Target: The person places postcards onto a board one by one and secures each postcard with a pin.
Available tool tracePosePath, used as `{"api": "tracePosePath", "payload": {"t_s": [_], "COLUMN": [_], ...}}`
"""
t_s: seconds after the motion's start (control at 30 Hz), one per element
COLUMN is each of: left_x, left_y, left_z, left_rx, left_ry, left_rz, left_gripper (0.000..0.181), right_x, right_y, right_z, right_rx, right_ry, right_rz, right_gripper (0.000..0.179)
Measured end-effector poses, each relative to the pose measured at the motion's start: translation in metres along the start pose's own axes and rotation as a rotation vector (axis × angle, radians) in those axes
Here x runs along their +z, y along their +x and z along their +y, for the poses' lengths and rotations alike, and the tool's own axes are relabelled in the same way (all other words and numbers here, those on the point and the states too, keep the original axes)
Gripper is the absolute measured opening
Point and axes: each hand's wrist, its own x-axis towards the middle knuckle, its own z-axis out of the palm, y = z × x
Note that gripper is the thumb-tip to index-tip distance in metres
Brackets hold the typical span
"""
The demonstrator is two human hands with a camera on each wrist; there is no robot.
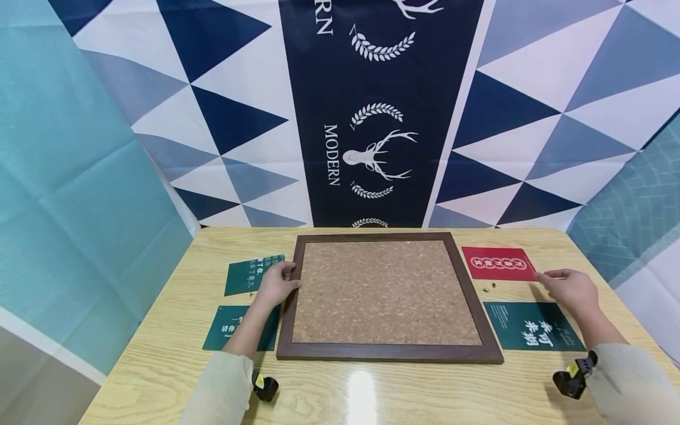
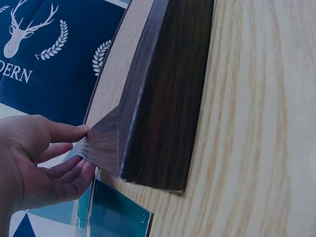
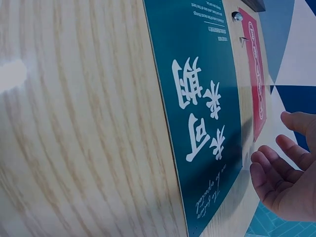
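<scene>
A cork board (image 1: 382, 295) with a dark brown wooden frame (image 2: 163, 98) lies on the table. My left hand (image 1: 276, 284) is at its left rail, the thumb and fingers (image 2: 86, 173) around the edge of the wood. On the right, my right hand (image 1: 571, 290) is beside the right edge of a red card (image 1: 496, 264) with white lettering, its fingers loosely bent with nothing between them. Its fingertips overlap the card's corner in the head view. Below lies a dark green card (image 1: 510, 333) with white characters. Two small metal pins (image 3: 237, 16) lie between these cards.
Left of the board are two more green cards, an upper one (image 1: 239, 277) and a lower one (image 1: 215, 330), partly hidden by my left arm. The wooden table (image 1: 319, 401) ends at a patterned cloth wall (image 1: 244, 118); light blue cloth (image 1: 79, 177) hangs along the left side.
</scene>
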Motion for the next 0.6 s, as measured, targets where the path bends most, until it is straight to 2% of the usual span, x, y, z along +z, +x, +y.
{"api": "tracePosePath", "payload": {"t_s": [0.27,0.6], "left_x": [-0.0004,0.0001], "left_y": [-0.0001,0.0008], "left_z": [-0.001,-0.0009], "left_rx": [-0.016,-0.003], "left_ry": [-0.011,-0.014], "left_rz": [0.002,0.008], "left_gripper": [0.047,0.047], "right_x": [0.0032,0.0076], "right_y": [0.0018,0.0032], "right_z": [-0.0036,-0.0042], "right_rx": [-0.012,-0.029], "right_ry": [-0.048,-0.088], "right_rz": [0.022,0.042], "right_gripper": [0.067,0.067]}}
